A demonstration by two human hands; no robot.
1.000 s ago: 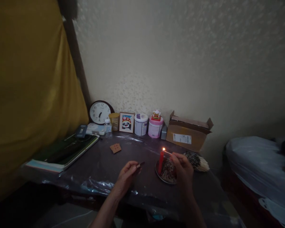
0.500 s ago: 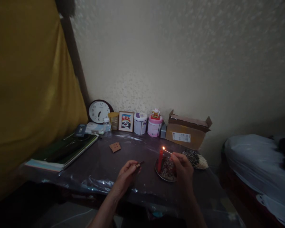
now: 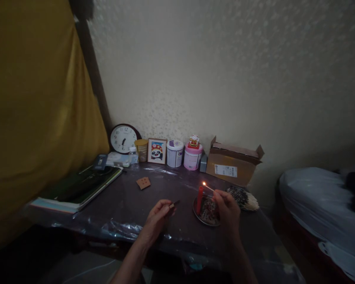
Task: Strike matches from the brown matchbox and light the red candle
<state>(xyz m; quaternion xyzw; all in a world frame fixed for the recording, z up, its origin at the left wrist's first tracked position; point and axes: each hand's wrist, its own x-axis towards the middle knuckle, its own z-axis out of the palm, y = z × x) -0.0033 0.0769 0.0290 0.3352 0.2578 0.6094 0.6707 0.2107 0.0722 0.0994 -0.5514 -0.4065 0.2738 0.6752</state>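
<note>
Dark tbl (image 3: 173, 185) below, R fingers (image 3: 221, 194) pinched closed w/ lit match (image 3: 209, 187).

Lit match (image 3: 210, 187) was held by the right hand (image 3: 227, 209), flame (image 3: 204, 184) just above the red candle (image 3: 199, 202), stood in the left part of a dish (image 3: 206, 224). Small object (image 3: 172, 206) was pinched by the left hand (image 3: 157, 216). Clock (image 3: 123, 138), panda picture (image 3: 157, 152) and cardboard box (image 3: 233, 161) were ranged along the far side.

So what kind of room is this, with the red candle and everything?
Probably a room in someone's home, though I can't be sure. A clock and a framed panda picture stand on a plastic-covered table by the wall, and a yellow cloth hangs beside it.
</note>
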